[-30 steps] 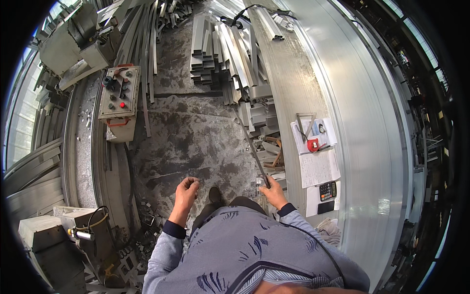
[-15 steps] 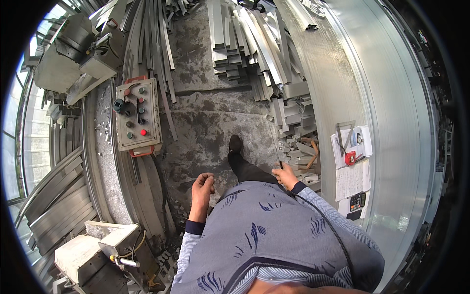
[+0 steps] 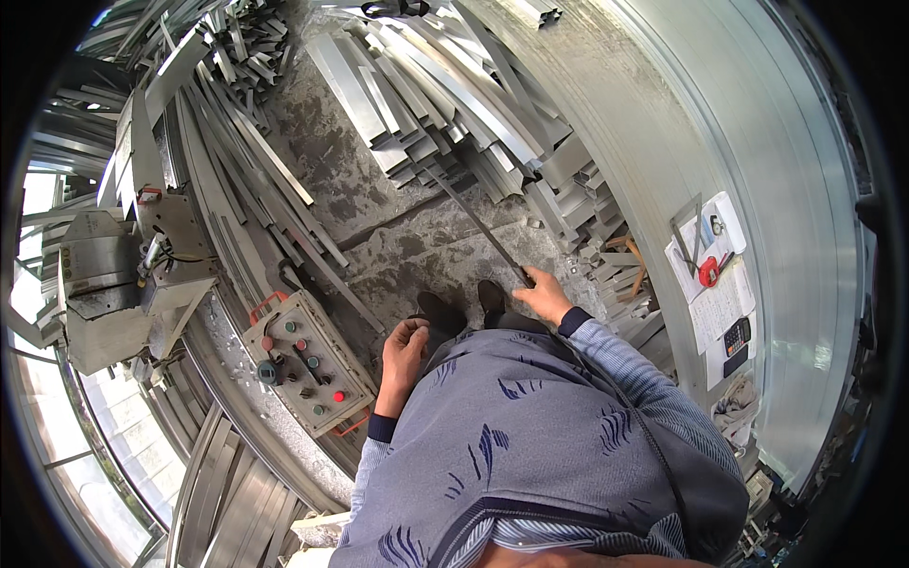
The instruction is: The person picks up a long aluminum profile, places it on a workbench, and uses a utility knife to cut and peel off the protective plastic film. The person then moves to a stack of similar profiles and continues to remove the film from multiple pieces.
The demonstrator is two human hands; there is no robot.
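Well, your right hand (image 3: pixel 546 299) grips a thin grey rod (image 3: pixel 479 225); swung, it could hit the silver metal bars (image 3: pixel 417 90). Your left hand (image 3: pixel 407 350) curls; I can't see inside

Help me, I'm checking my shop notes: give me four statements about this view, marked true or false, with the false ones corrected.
1. The right hand holds a long, thin bar. True.
2. The left hand grips the calculator. False: the calculator lies over on the right, apart from both hands.
3. The red tape measure rests on the papers. True.
4. The control box stands on the person's right. False: it is on the left.
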